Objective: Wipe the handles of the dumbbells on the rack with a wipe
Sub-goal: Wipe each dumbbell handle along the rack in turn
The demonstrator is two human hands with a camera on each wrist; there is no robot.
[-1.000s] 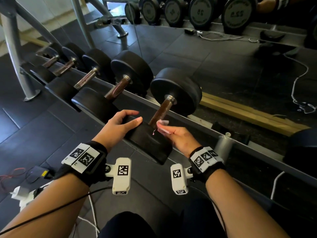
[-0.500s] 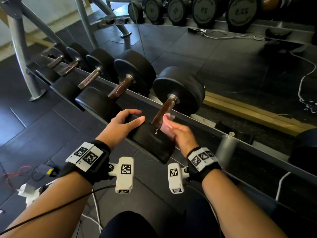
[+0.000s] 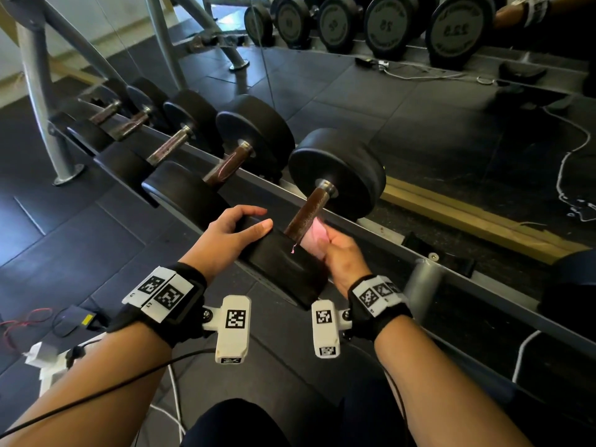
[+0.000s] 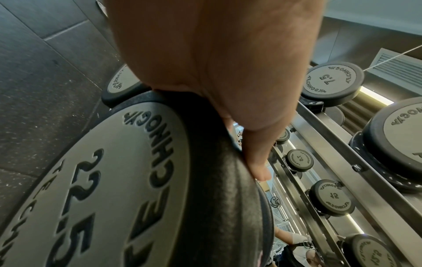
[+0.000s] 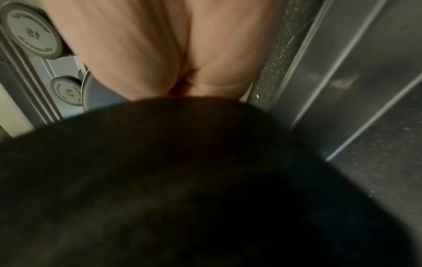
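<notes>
Pink wipe (image 3: 314,235) bunched in the right hand (image 3: 338,258), fingers curled round it, pressed against the lower end of the brown handle (image 3: 306,216) of the nearest dumbbell (image 3: 337,175) on the rack (image 3: 483,279). Sitting right where the handle meets the near weight head (image 3: 283,269), so only the bottom bit covered at this point; upper stretch toward the far head bare. Looks like early going on this one, though hard to say for sure.

Left hand (image 3: 225,235) laid over the top of that near head, fingers spread and mostly straight, thumb along the edge, apparently just steadying. Same in the left wrist view: palm (image 4: 217,54) flat on the rubber rim of the head marked 22.5. Right wrist view mostly dark and blurry, no help on the fingers there.

Further left along the rack, four more dumbbells (image 3: 258,133), handles brown and dull. Can't tell which are already wiped, no visible wet sheen or difference. So at least the rest of this handle left to do, maybe plenty more.
</notes>
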